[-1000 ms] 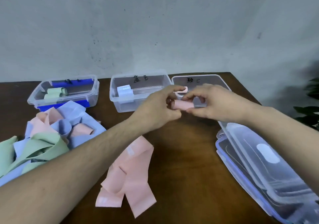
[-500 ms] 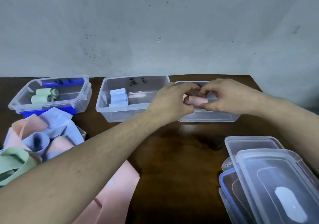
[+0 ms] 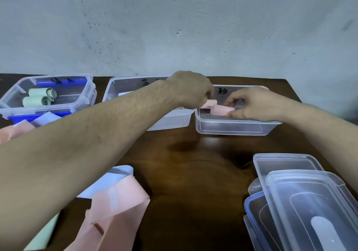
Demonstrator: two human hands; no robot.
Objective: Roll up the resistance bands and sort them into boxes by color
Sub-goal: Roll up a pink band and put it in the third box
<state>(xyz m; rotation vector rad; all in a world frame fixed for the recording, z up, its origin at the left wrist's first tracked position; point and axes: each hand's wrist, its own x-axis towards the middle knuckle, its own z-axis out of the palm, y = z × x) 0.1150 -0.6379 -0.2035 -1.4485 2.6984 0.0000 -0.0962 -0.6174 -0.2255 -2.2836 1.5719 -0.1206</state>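
Both hands have been lowered since the earlier frame, and the rolled pink resistance band [image 3: 221,110] is now held down inside the clear plastic box on the right [image 3: 232,128], right of centre in the frame. The roll is pinched by the right hand [image 3: 257,103] between thumb and curled fingers. The left hand [image 3: 190,91] is curled over the box's left rim, touching a second pink roll [image 3: 209,103]; whether it is gripped cannot be told. At centre, the middle clear box [image 3: 170,119] is largely hidden behind the left forearm. In the upper left, two green rolls [image 3: 39,97] are seen in a clear box with blue clips [image 3: 85,99]. Loose pink [image 3: 116,216] and blue bands [image 3: 108,185] lie at lower centre, stacked clear lids [image 3: 302,202] at lower right, all on the dark wooden table [image 3: 193,173].
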